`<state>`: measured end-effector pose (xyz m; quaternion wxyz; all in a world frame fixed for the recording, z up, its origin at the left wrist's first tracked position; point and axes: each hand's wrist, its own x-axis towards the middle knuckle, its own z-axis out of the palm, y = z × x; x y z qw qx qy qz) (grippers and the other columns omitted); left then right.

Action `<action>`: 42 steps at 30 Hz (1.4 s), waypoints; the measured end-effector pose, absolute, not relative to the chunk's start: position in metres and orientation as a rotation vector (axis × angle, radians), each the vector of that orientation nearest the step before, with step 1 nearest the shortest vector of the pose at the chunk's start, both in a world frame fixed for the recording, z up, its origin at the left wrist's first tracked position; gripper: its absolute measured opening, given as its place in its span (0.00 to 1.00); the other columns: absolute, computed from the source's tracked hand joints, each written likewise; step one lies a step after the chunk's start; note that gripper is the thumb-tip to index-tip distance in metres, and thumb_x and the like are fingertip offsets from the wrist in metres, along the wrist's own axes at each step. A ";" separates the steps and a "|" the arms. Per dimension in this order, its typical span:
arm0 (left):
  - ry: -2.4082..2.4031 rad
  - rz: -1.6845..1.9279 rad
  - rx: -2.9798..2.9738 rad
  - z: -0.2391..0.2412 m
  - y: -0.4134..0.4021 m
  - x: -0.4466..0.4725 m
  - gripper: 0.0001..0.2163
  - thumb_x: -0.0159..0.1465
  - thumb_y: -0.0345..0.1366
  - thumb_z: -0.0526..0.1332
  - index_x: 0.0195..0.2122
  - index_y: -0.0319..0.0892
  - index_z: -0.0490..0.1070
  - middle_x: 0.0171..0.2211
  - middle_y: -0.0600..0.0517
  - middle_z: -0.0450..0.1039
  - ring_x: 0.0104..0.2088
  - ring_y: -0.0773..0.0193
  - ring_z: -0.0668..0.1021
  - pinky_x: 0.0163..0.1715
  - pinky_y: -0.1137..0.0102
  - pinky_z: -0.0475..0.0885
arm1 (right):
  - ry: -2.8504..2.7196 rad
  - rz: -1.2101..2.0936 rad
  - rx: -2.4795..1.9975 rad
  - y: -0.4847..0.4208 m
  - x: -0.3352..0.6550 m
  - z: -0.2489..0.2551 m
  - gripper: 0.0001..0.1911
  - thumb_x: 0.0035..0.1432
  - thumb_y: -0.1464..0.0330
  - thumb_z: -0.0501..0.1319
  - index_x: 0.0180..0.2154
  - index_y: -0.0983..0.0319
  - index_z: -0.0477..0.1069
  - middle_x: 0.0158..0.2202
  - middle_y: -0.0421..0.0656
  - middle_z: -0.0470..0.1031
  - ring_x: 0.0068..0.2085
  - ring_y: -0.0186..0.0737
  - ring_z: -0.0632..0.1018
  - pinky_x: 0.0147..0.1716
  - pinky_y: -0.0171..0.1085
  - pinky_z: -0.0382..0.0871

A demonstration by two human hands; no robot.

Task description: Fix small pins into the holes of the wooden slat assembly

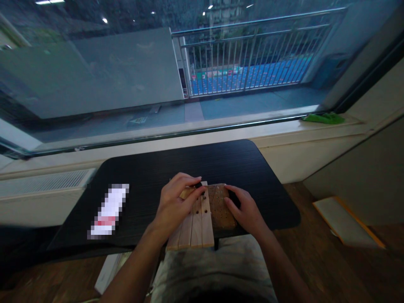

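Light wooden slats (196,231), side by side with small dark holes or pegs near the far end, lie over the table's front edge. My left hand (175,204) reaches across their far part, thumb and forefinger pinching a small dark piece (198,184) too small to name. Right beside the slats is a brown, block-like board (217,210) dotted with small holes, seemingly under clear wrap. My right hand (246,210) grips this board at its right edge, with thumb and forefinger on its top. The left fingers hide some of the slats.
Both hands work over a black table (151,168) with rounded corners. A blurred-out white and red item (109,212) lies on its left. Beyond stands a window sill (202,141) with a green cloth (325,118). A white, orange-edged panel (347,221) is on the floor at right.
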<state>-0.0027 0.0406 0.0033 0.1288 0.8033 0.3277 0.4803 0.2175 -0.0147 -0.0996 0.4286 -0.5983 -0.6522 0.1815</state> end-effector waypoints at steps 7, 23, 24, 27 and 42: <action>0.902 1.358 2.300 0.006 0.039 -0.004 0.06 0.63 0.31 0.69 0.41 0.43 0.81 0.34 0.50 0.81 0.33 0.65 0.81 0.34 0.70 0.80 | -1.631 0.453 -1.490 -0.015 0.218 -0.097 0.18 0.63 0.65 0.59 0.53 0.59 0.74 0.52 0.51 0.81 0.53 0.52 0.80 0.54 0.55 0.74; 0.821 1.242 2.237 0.010 0.040 -0.006 0.07 0.64 0.30 0.67 0.42 0.45 0.81 0.36 0.49 0.83 0.35 0.63 0.83 0.36 0.69 0.80 | -1.617 0.457 -1.505 -0.015 0.218 -0.101 0.19 0.63 0.65 0.58 0.54 0.60 0.74 0.52 0.52 0.80 0.53 0.53 0.80 0.55 0.56 0.73; 0.827 1.229 2.235 0.010 0.040 -0.006 0.07 0.64 0.30 0.66 0.43 0.45 0.81 0.36 0.49 0.83 0.35 0.63 0.83 0.37 0.68 0.80 | -1.616 0.458 -1.503 -0.015 0.218 -0.100 0.18 0.63 0.65 0.59 0.54 0.59 0.74 0.52 0.51 0.81 0.53 0.53 0.80 0.54 0.56 0.74; 0.835 1.200 2.234 0.010 0.040 -0.006 0.08 0.64 0.30 0.65 0.43 0.45 0.81 0.37 0.49 0.83 0.36 0.62 0.83 0.38 0.67 0.81 | -1.615 0.456 -1.491 -0.015 0.218 -0.100 0.18 0.62 0.65 0.59 0.53 0.58 0.74 0.52 0.50 0.81 0.53 0.52 0.80 0.54 0.56 0.74; 0.819 1.133 2.168 0.007 0.042 -0.008 0.10 0.64 0.30 0.65 0.45 0.46 0.81 0.40 0.49 0.84 0.40 0.61 0.85 0.43 0.65 0.82 | -1.611 0.456 -1.502 -0.016 0.217 -0.098 0.18 0.62 0.65 0.59 0.53 0.58 0.74 0.52 0.50 0.81 0.53 0.53 0.80 0.54 0.56 0.74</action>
